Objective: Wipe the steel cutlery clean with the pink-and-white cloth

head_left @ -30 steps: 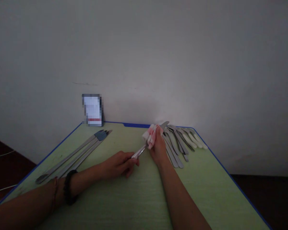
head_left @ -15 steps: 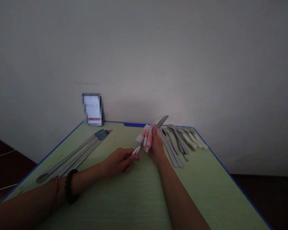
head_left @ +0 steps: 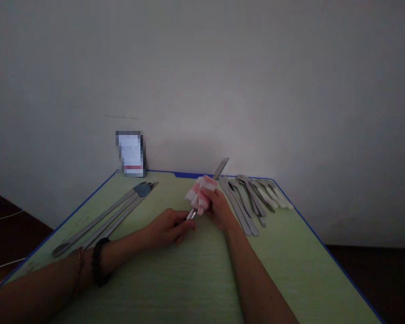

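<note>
My left hand (head_left: 173,226) grips the handle end of a table knife (head_left: 221,167), whose blade points up and away to the right. A pink-and-white cloth (head_left: 200,193) is folded round the middle of the knife, hiding that part. My right hand (head_left: 216,208) is closed on the cloth, thumb on top. Just right of it, several pieces of metal cutlery (head_left: 238,207) lie side by side on the table, and beyond them some pieces with pale handles (head_left: 268,198).
Long metal utensils (head_left: 104,220) lie at the left of the green table (head_left: 175,279), a blue-grey piece (head_left: 142,190) across their far ends. A blurred-out device with a lit screen (head_left: 131,153) leans on the wall. Blue edging (head_left: 340,267) rims the table.
My right hand and the cloth have slid down the knife towards my left hand, baring more of the blade. The knife has tilted up a little; the other cutlery stays put.
</note>
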`<state>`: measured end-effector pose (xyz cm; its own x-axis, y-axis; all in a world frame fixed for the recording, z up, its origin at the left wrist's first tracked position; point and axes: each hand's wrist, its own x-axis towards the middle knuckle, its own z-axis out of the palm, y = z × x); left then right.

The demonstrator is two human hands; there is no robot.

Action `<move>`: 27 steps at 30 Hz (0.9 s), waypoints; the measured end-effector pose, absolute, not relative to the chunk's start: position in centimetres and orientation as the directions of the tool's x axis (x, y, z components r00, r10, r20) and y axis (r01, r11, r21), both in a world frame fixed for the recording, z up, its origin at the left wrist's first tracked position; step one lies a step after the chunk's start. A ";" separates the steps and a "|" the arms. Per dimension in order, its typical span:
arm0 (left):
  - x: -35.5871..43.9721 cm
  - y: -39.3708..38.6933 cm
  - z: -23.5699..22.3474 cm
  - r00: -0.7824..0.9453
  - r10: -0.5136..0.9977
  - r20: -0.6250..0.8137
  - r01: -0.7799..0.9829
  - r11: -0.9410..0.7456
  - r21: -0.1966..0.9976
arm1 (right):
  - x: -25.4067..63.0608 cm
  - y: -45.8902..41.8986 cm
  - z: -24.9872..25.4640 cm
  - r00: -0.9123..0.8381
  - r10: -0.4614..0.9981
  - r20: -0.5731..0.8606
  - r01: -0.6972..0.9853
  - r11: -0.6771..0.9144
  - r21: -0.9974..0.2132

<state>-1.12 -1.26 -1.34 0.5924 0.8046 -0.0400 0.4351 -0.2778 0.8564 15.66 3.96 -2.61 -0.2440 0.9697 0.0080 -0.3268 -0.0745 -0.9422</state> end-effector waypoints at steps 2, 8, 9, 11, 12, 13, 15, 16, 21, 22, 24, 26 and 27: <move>-1.1 -1.3 -1.3 0.578 0.815 -0.039 0.445 -0.274 0.853 | 15.6 3.6 -2.1 -0.255 0.966 -0.038 -0.347 -0.128 -0.929; -1.1 -1.3 -1.4 0.565 0.825 -0.024 0.447 -0.281 0.849 | 15.5 3.3 -1.8 -0.292 0.955 -0.044 -0.277 -0.129 -0.952; -1.1 -1.3 -1.4 0.564 0.826 -0.024 0.446 -0.280 0.850 | 15.5 3.3 -1.9 -0.292 0.955 -0.043 -0.267 -0.125 -0.955; -1.0 -1.3 -1.3 0.557 0.830 -0.028 0.443 -0.269 0.855 | 15.4 3.4 -2.0 -0.282 0.958 -0.043 -0.264 -0.121 -0.957; -1.0 -1.3 -1.3 0.555 0.832 -0.030 0.441 -0.264 0.858 | 15.3 3.4 -2.0 -0.275 0.960 -0.044 -0.266 -0.120 -0.957; -1.0 -1.3 -1.2 0.554 0.832 -0.030 0.440 -0.262 0.859 | 15.3 3.4 -2.1 -0.266 0.963 -0.044 -0.268 -0.117 -0.956; -1.0 -1.4 -1.1 0.556 0.831 -0.022 0.444 -0.275 0.853 | 15.1 3.4 -2.2 -0.249 0.968 -0.038 -0.264 -0.106 -0.959; -1.0 -1.4 -1.0 0.558 0.830 -0.017 0.449 -0.285 0.847 | 15.0 3.4 -2.2 -0.243 0.970 -0.035 -0.253 -0.098 -0.963; -0.9 -1.3 -1.0 0.555 0.832 -0.018 0.468 -0.294 0.834 | 14.7 3.3 -2.0 -0.223 0.974 -0.027 -0.156 -0.063 -0.986; -0.9 -1.4 -1.0 0.551 0.835 -0.016 0.469 -0.294 0.833 | 14.7 3.3 -1.9 -0.219 0.976 -0.021 -0.137 -0.052 -0.989; -0.9 -1.4 -1.0 0.541 0.841 -0.008 0.471 -0.295 0.831 | 14.8 3.3 -1.8 -0.213 0.977 -0.010 -0.109 -0.034 -0.993; -0.8 -1.5 -1.0 0.535 0.845 -0.011 0.469 -0.285 0.836 | 14.9 3.3 -1.8 -0.217 0.976 -0.027 -0.129 -0.056 -0.990; -0.8 -1.5 -1.0 0.531 0.847 -0.017 0.466 -0.275 0.841 | 15.0 3.3 -1.8 -0.231 0.972 -0.048 -0.169 -0.088 -0.982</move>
<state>-0.81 -1.50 -1.03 0.5306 0.8475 -0.0169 0.4659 -0.2749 0.8410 14.99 3.28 -1.79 -0.2308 0.9718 -0.0475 -0.1689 -0.0881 -0.9817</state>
